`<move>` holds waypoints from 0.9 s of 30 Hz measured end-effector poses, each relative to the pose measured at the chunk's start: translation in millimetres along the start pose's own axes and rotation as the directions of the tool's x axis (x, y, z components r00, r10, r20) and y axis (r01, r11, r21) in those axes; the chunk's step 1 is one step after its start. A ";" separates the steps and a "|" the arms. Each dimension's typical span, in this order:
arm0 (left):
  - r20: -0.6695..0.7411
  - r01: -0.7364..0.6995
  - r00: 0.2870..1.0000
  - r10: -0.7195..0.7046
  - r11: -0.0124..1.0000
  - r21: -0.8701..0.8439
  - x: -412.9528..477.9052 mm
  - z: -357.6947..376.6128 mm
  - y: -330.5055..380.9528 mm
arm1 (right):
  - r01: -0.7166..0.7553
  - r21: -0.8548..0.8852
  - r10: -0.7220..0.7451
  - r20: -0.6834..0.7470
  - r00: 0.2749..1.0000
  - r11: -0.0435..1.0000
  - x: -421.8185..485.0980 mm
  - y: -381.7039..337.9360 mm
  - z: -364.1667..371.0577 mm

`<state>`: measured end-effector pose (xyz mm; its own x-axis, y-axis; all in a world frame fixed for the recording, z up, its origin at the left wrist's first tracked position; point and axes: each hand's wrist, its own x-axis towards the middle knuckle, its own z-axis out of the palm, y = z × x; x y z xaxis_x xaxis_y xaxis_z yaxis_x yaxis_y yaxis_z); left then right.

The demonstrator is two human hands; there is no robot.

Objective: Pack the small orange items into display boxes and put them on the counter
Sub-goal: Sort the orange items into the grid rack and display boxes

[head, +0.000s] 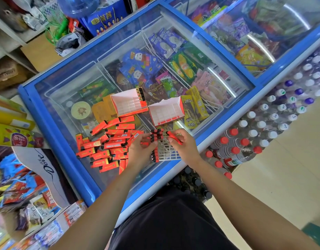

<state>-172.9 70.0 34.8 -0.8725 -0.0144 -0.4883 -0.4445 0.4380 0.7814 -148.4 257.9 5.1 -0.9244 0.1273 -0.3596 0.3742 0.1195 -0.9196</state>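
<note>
A heap of small orange items (108,145) with black caps lies on the glass lid of a freezer. At the lid's near edge a display box with a white grid (166,150) holds a few of them along its left side and top. My left hand (141,147) grips the box's left side, fingers curled by the standing items. Over the box's top right, my right hand (182,141) pinches one orange item (174,137). Two more grid boxes stand farther back: one (128,103) holding a few items in its far corner, the other (166,110) showing none.
The blue-framed freezer (52,127) is full of ice-cream packs under the glass. Shrink-wrapped bottles (263,127) stand stacked to the right. Snack bags and a Dove box (42,163) crowd the left. Tiled floor lies at the lower right.
</note>
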 end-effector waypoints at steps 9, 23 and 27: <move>0.028 0.015 1.000 -0.015 1.000 0.003 -14.9 -0.7 -15.8 | 0.079 -0.155 -0.084 -0.029 0.996 0.985 -2.2 -3.5 1.6; 0.027 0.045 0.999 -0.045 0.999 0.001 -13.8 0.3 -22.9 | 0.102 -0.320 -0.130 -0.069 0.989 0.942 2.4 3.6 23.4; 0.027 0.055 0.998 -0.054 0.998 -0.014 -13.5 0.0 -21.6 | 0.043 -0.272 -0.065 -0.073 0.995 0.961 4.6 1.9 30.8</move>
<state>-151.5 60.6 24.5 -0.8415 -0.0142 -0.5401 -0.4942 0.4242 0.7588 -154.2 228.4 -3.2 -0.9390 0.1910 -0.2861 0.3400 0.3883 -0.8565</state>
